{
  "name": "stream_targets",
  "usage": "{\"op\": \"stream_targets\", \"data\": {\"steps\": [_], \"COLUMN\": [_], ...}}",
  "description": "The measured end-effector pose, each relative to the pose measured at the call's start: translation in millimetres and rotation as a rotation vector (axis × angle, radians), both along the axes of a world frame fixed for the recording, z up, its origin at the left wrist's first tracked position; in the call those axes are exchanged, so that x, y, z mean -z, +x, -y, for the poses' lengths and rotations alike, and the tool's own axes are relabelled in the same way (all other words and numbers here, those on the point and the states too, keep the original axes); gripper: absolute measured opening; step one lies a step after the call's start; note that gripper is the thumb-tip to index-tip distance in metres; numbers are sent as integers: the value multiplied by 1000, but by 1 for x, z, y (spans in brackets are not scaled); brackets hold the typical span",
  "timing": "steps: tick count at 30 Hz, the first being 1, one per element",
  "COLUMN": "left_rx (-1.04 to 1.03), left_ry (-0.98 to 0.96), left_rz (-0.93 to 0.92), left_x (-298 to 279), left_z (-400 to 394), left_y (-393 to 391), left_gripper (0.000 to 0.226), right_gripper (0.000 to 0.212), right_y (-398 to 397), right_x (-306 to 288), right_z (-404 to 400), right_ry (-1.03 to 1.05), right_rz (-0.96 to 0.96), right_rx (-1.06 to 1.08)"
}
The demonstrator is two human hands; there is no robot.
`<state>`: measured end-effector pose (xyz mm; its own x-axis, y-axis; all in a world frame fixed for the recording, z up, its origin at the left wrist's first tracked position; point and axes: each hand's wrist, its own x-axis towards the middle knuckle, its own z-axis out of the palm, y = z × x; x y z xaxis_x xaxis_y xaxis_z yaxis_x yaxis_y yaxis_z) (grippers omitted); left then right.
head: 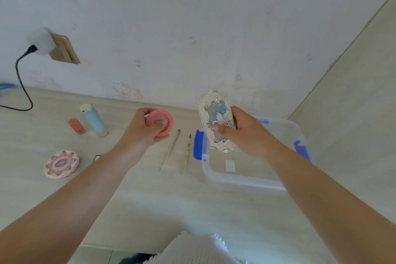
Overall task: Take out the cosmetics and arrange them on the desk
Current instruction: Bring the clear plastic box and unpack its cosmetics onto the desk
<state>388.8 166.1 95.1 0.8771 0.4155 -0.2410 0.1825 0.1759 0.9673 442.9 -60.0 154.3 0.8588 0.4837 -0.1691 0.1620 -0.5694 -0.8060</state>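
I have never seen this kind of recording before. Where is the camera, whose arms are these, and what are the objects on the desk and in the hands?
There is no machine here. A person wears one wide-angle camera on the head, looking down at their own two arms.

The left hand grips a round pink compact. The right hand holds a long silver decorated case above a clear plastic box with blue clips.

On the desk already lie a blue tube, a small orange bottle, a flower-shaped pink compact and two thin brushes. A charger is plugged into the wall.
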Motion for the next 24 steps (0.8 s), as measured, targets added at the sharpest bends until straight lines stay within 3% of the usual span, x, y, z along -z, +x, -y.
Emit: {"op": "stream_targets", "data": {"steps": [5,13,19,24], "left_rx": [60,365,533,616], "left_ry": [74,211,443,511], "left_rz": [-142,-448,-470,-435], "left_x": [24,88,115,124], "left_z": [-55,-88,-94,-91], "left_y": [-31,-75,-69,-63], "left_gripper": [25,32,28,33], "right_gripper": [17,16,18,20], "right_y": [-46,-106,-118,-123], "right_x": [18,122,161,172], "right_z": [-57,-106,-102,-102], "right_ry": [296,96,41,39], "right_rz": [-351,-559,-652,-671], "right_rx": [51,339,509,555]}}
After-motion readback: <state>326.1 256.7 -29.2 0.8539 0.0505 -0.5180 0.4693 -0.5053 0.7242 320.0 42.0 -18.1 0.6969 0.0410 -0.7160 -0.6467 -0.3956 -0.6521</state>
